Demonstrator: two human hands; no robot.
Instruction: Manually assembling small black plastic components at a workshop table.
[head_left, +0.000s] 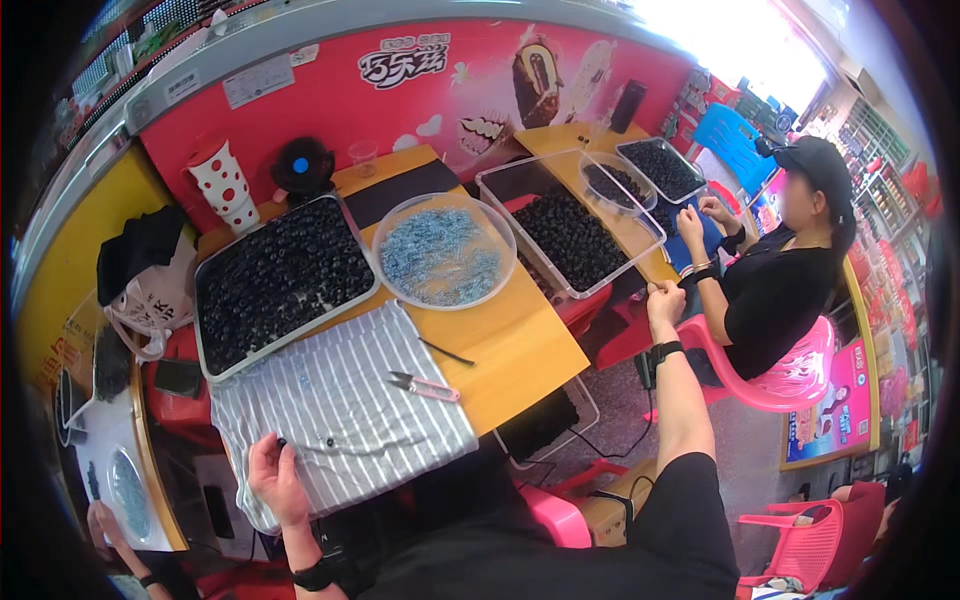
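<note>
My left hand pinches a small black round piece between thumb and fingertips, over a grey-and-white striped cloth. Another small black piece lies on the cloth beside it. My right arm reaches far out to the right, past the table edge. There my right hand is closed, and whatever its fingertips hold is too small to name. Thread snips with a pink handle rest on the cloth. Behind the cloth, a large tray holds many black round pieces. The shallow clear bowl contains small pale-blue pieces.
A co-worker sits on a pink chair at the right, hands raised near a clear bin of black pieces. A spotted tumbler and small fan stand behind the tray. Another person's hand shows lower left.
</note>
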